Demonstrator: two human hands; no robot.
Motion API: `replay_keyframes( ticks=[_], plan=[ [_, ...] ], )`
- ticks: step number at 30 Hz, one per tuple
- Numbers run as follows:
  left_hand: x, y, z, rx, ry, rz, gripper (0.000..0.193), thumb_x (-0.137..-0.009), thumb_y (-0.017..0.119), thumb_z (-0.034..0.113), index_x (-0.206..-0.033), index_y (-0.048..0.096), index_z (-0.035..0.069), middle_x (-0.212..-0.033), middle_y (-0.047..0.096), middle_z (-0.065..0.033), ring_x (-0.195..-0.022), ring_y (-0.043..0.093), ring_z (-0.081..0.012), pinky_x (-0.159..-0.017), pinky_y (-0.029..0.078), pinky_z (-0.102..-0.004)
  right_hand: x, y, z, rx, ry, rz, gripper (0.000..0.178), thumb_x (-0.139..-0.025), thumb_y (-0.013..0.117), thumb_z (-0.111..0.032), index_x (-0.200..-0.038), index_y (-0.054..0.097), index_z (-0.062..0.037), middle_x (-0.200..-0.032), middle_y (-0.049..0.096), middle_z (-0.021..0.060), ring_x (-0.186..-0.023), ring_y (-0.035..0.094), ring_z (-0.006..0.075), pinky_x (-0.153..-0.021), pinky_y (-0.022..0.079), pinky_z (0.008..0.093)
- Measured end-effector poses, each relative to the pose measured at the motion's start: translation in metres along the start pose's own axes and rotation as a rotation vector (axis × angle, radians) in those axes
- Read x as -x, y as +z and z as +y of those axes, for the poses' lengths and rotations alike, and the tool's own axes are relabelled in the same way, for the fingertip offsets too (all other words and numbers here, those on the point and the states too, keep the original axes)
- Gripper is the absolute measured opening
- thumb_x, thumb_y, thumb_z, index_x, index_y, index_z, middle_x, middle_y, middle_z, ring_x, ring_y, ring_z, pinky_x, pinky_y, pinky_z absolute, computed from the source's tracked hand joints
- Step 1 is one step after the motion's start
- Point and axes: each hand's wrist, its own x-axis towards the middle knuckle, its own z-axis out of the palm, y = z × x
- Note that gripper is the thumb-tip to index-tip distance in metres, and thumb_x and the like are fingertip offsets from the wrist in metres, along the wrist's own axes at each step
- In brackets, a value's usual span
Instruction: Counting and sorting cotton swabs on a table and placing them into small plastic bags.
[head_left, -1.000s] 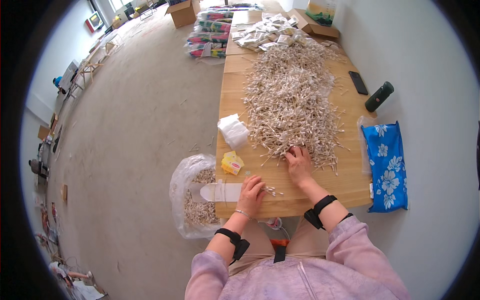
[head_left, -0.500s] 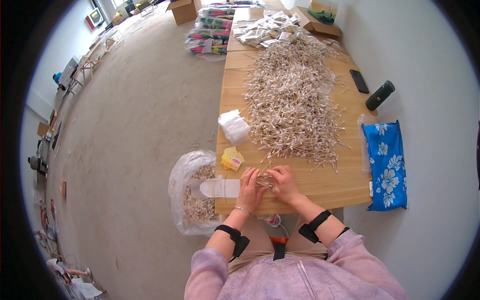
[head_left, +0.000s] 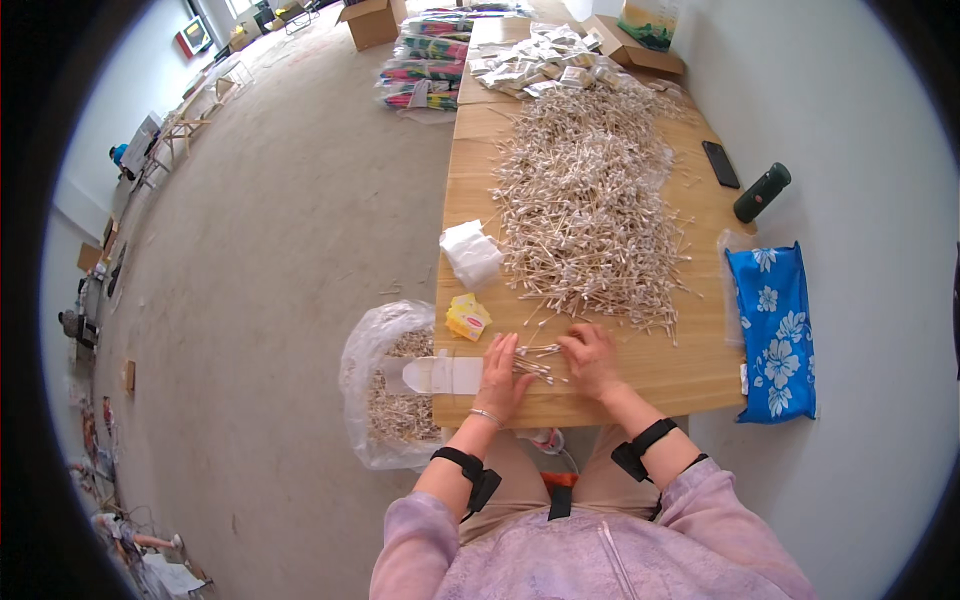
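Note:
At the table's near edge, my left hand (head_left: 502, 374) is curled around a small bundle of cotton swabs (head_left: 534, 369), whose tips stick out to the right between thumb and fingers. A white packet (head_left: 455, 376) lies flat beside that hand, its left end past the table edge; its right end is hidden by the hand. To the right, my right hand (head_left: 592, 360) rests low over the table with bent fingers drawn together. Its fingertips are by the ends of some swabs; whatever is between them is hidden.
A large heap of loose cotton swabs (head_left: 590, 200) covers the table's middle. Yellow cards (head_left: 467, 317) and white plastic bags (head_left: 470, 253) lie left, a blue flowered pack (head_left: 775, 330), bottle (head_left: 762, 192) and phone (head_left: 720, 164) right. A clear bag of swabs (head_left: 400, 400) stands below the left edge.
My right hand has moved a little to the right, away from my left hand, leaving more of the swabs between them in sight. My left hand has stayed nearly in place.

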Motion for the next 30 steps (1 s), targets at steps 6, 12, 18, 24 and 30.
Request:
replay_keyframes(
  ticks=[6,12,18,24,30],
  plan=[
    [0.003,-0.005,0.000,0.020,-0.053,0.002,0.079,-0.068,0.076,0.007,-0.136,0.036,0.000,-0.132,0.045,-0.0190,-0.129,0.036,-0.0370,-0.107,0.032,-0.0425,-0.011,-0.010,-0.004,0.227,0.138,0.170,0.021,-0.078,0.064,-0.018,-0.099,0.067,-0.0149,-0.108,0.057,0.0033,-0.107,0.048,0.0254,-0.094,0.036,0.0394],
    [-0.001,-0.003,0.001,0.028,-0.037,0.003,0.077,-0.068,0.077,0.007,-0.134,0.038,0.000,-0.132,0.044,-0.0212,-0.129,0.037,-0.0365,-0.107,0.032,-0.0408,-0.020,0.012,-0.014,0.069,-0.075,-0.045,0.023,-0.079,0.063,-0.016,-0.102,0.066,-0.0162,-0.102,0.058,-0.0004,-0.102,0.050,0.0216,-0.092,0.036,0.0371],
    [0.000,-0.002,0.000,0.036,-0.042,0.048,0.076,-0.067,0.077,0.006,-0.133,0.040,0.000,-0.136,0.041,-0.0195,-0.130,0.035,-0.0375,-0.108,0.032,-0.0421,-0.019,0.031,-0.037,-0.086,-0.047,-0.034,0.027,-0.077,0.064,-0.014,-0.103,0.066,-0.0162,-0.103,0.059,-0.0009,-0.101,0.051,0.0209,-0.091,0.037,0.0368],
    [0.006,-0.001,-0.007,-0.040,0.031,-0.012,0.058,-0.068,0.075,0.006,-0.122,0.055,0.008,-0.134,0.044,-0.0162,-0.131,0.035,-0.0369,-0.108,0.032,-0.0438,0.003,0.005,-0.016,0.014,0.030,0.080,0.027,-0.074,0.067,-0.012,-0.100,0.066,-0.0154,-0.102,0.059,-0.0007,-0.101,0.051,0.0214,-0.089,0.036,0.0393],
    [0.003,-0.001,-0.008,-0.024,0.027,-0.011,0.050,-0.069,0.076,0.009,-0.115,0.059,0.008,-0.128,0.051,-0.0142,-0.129,0.038,-0.0355,-0.106,0.035,-0.0434,0.003,-0.001,0.010,0.109,0.114,0.141,0.015,-0.075,0.068,-0.016,-0.089,0.067,-0.0135,-0.096,0.059,0.0024,-0.098,0.052,0.0241,-0.086,0.038,0.0387]
  ],
)
